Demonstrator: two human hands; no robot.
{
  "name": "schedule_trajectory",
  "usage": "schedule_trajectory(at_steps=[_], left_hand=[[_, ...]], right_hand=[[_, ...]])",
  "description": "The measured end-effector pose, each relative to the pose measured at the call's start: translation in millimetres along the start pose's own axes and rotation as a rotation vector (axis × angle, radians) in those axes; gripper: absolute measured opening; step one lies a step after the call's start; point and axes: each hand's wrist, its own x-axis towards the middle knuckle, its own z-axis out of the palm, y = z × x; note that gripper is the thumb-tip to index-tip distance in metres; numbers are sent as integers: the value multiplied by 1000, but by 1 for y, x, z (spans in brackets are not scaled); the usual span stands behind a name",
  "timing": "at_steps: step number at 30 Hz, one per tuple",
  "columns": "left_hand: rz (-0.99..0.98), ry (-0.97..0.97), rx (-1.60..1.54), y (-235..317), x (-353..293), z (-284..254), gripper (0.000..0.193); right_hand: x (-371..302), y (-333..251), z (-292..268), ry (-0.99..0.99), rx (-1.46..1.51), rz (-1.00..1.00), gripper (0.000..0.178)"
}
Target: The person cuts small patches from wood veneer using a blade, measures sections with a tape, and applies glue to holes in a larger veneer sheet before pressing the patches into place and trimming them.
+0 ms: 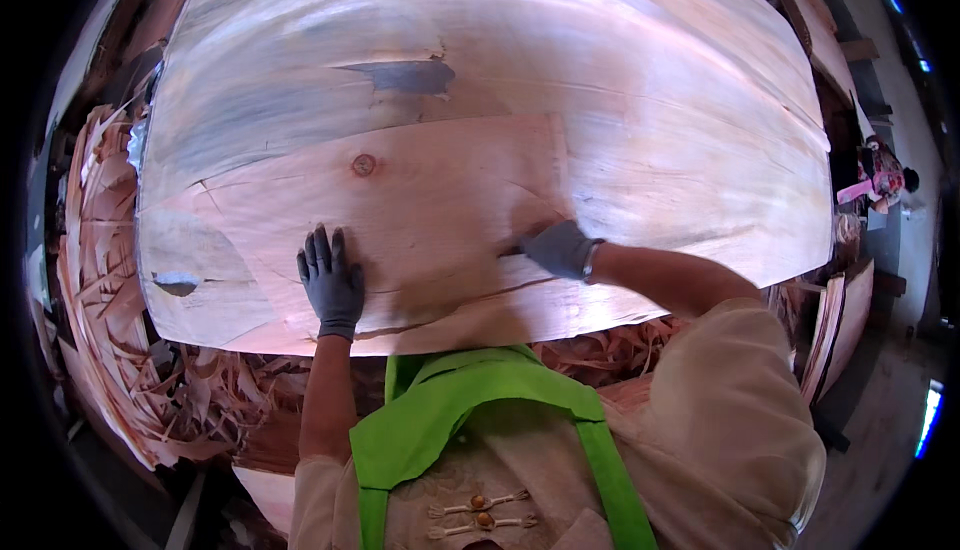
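A large pale wood veneer sheet is spread in front of me, and a pinker veneer piece with a round knot lies over its near part. My left hand, in a grey glove, rests flat on the pinker piece with fingers stretched out. Farther right, my right hand, also gloved, is closed low over the veneer. A short dark tip pokes out from its left side toward the wood; the rest is hidden in the grip. A long crack runs through the wood close to the near edge.
Torn veneer scraps are heaped at the left, with more shavings under the near edge. The pale sheet has a ragged hole toward the back. Stacked veneer stands at the right. Another person is far off at the right.
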Motion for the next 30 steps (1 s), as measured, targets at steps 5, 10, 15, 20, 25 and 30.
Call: schedule_trajectory(at_steps=[5,10,15,20,25,30], left_hand=[[-3,-21,-5,6,2,-3,64],[-12,-51,-16,6,8,-3,66],[-20,-2,-62,0,0,0,68],[-25,-22,-33,-2,-2,-2,67],[-35,-2,-70,1,-1,-11,65],[-32,11,-81,1,-5,-9,64]], right_hand=[[-36,63,-68,-394,103,213,29],[-85,162,-34,-77,-28,67,10],[-33,151,-52,233,-42,222,28],[57,104,-47,444,180,516,50],[69,125,-47,332,227,461,36],[72,124,-52,292,225,429,19]])
